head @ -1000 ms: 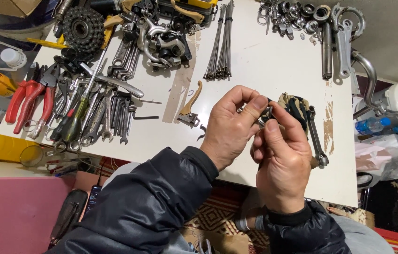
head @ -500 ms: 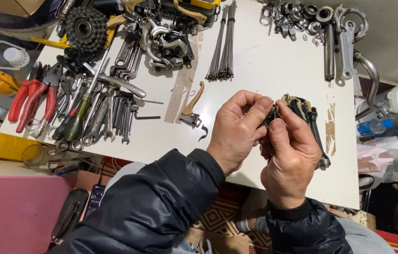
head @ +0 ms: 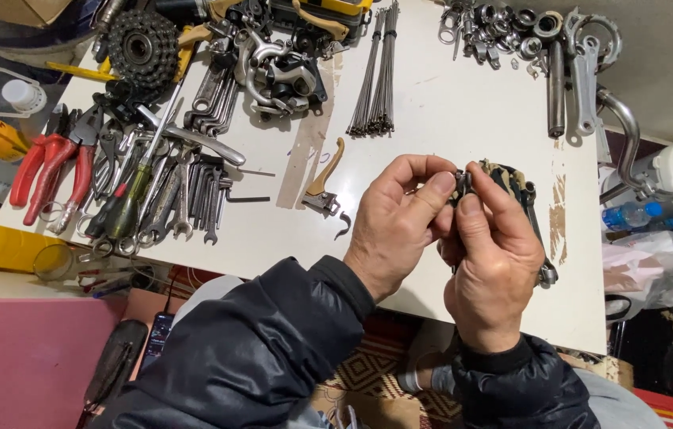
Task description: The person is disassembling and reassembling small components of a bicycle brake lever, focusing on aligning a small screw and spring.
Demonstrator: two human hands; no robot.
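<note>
White table (head: 464, 111) is your parts tray, so wrenches (head: 185, 191) and spokes (head: 376, 71) lie flat within reach. You've got your left hand (head: 396, 222) and right hand (head: 491, 266) pressed together above it, both pinching a small dark metal part (head: 460, 184) up close for fingertip control.

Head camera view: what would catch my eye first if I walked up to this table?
Probably the two hands at the near edge: the left hand and right hand pinch a small dark metal part between their fingertips above the white table. After that, the far left side, where red-handled pliers, a row of wrenches and a black toothed sprocket cluster lie crowded together, with a bundle of thin spokes in the middle.
</note>
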